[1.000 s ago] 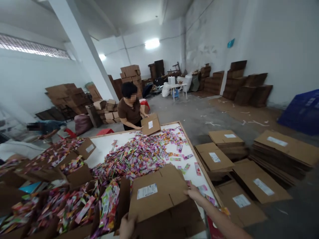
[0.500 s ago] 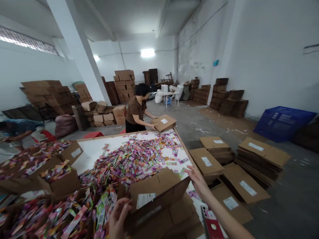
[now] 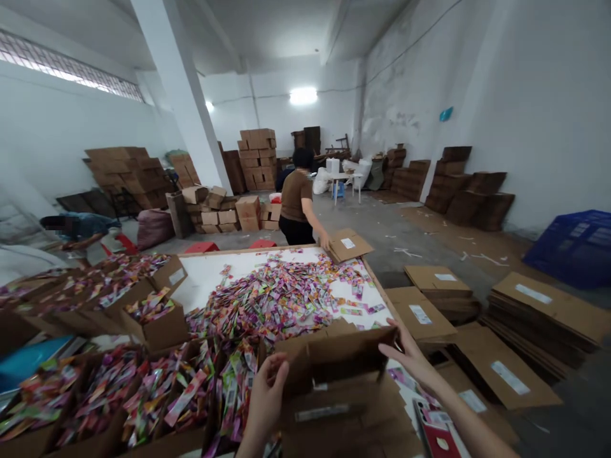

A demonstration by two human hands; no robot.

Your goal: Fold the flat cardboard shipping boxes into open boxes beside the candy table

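Brown corrugated cardboard fills the near edge of the view: a flat-packed shipping box (image 3: 341,375) is up on the white-topped wooden-rimmed sorting table (image 3: 210,273), half opened, its top edge level and a pale printed label on its lower panel. Left hand (image 3: 267,397) is on the box's left end, fingers curled over the cardboard edge, thumb side toward the camera, gripping that flap. Right hand (image 3: 410,357) is at the box's right top corner, fingers spread and touching the edge; whether they pinch the board or only press against it, I cannot tell.

Just beyond the box, a big loose heap of small bright pink, green and purple sachets (image 3: 281,299) is spread across the table top. To the left, open brown cartons packed with the same sachets (image 3: 157,315) stand side by side, more of them crowding the near left corner. By the right wrist, a red-cased phone (image 3: 436,439) lies near the table's edge.

At the far end of the table, a co-worker in a brown shirt (image 3: 296,203), back turned, has one arm stretched out to a small flat labelled cardboard box (image 3: 349,245) resting on the far right corner. On the concrete floor to the right, stacks of flattened labelled cartons (image 3: 539,312) lie in rows, with a blue plastic crate (image 3: 573,245) against the white wall.
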